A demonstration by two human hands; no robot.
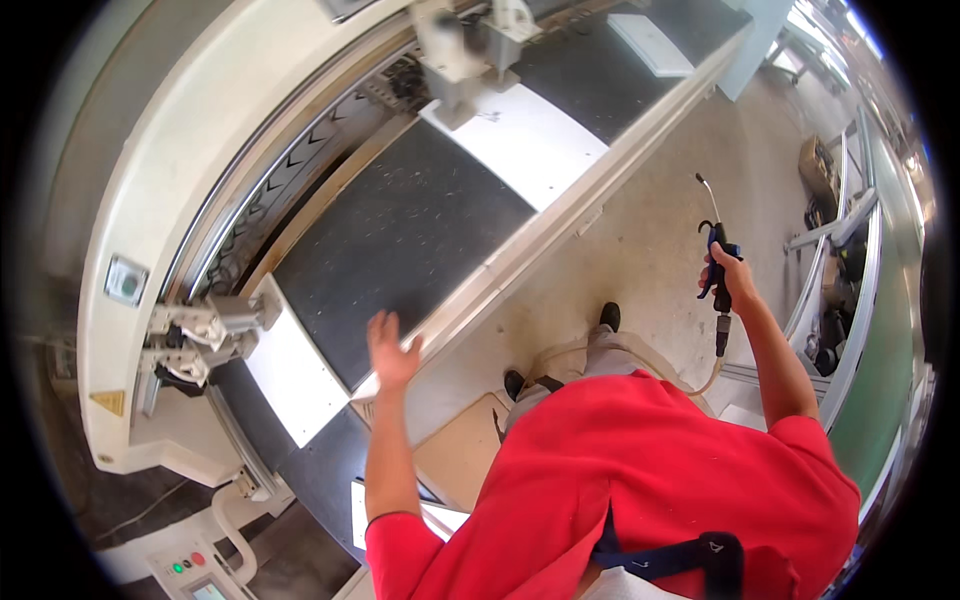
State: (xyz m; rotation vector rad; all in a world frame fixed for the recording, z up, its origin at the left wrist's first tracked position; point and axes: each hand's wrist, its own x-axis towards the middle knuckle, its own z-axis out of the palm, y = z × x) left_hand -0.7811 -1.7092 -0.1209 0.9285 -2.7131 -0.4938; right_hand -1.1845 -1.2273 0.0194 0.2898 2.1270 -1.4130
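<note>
My right hand (pixel 735 278) is wrapped round the grip of an air blow gun (pixel 722 300), whose thin bent nozzle points up and away. A pale hose (pixel 713 378) runs from the base of the gun back toward my body. My left hand (pixel 393 352) is held out with fingers apart, over the near edge of the machine's dark bed (pixel 400 235); whether it touches the edge I cannot tell. On the bed lie a white panel (pixel 535 145) beyond the hand, another white panel (pixel 295 370) to its left, and a smaller white panel (pixel 650 45) farther off.
A machine head (pixel 455 65) stands over the middle panel, and another head (pixel 205 335) sits by the left panel. A control box (pixel 190 570) with buttons is at lower left. To the right, a metal frame (pixel 850 220) holds a green surface (pixel 890 370). Small chips dot the bed.
</note>
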